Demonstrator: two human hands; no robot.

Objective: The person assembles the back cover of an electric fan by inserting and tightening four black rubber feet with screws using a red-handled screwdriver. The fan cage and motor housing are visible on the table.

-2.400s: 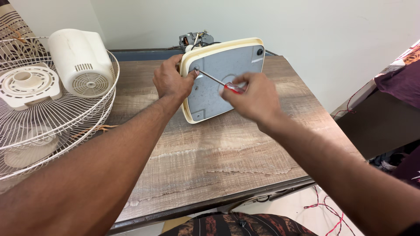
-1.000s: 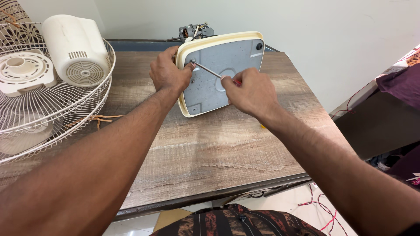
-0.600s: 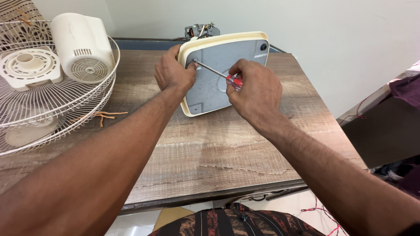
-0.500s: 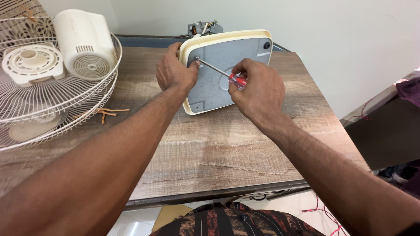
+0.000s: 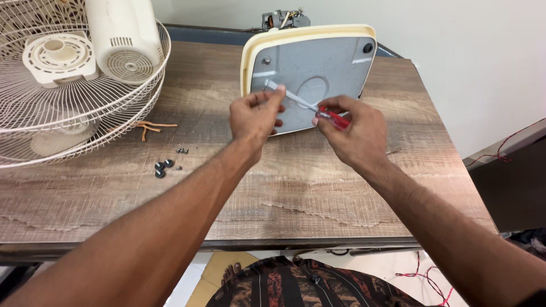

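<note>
Wire fan guards point(image 5: 74, 108) lie stacked at the table's left end, and we note a cream motor housing point(image 5: 124, 37) and a round vented cover point(image 5: 57, 55) resting inside them. Small dark screws point(image 5: 163, 166) sit loose on the wooden table point(image 5: 318, 187) just right of the guards. Our left hand point(image 5: 254, 118) hovers before the fan base point(image 5: 310, 74), thumb and forefinger pinched together near the screwdriver's tip; we cannot tell whether a screw sits between them. The base stands tilted on its edge, grey underside facing us. Our right hand point(image 5: 355, 132) is clamped on the red-handled screwdriver point(image 5: 310, 105), its shaft lying across that underside.
</note>
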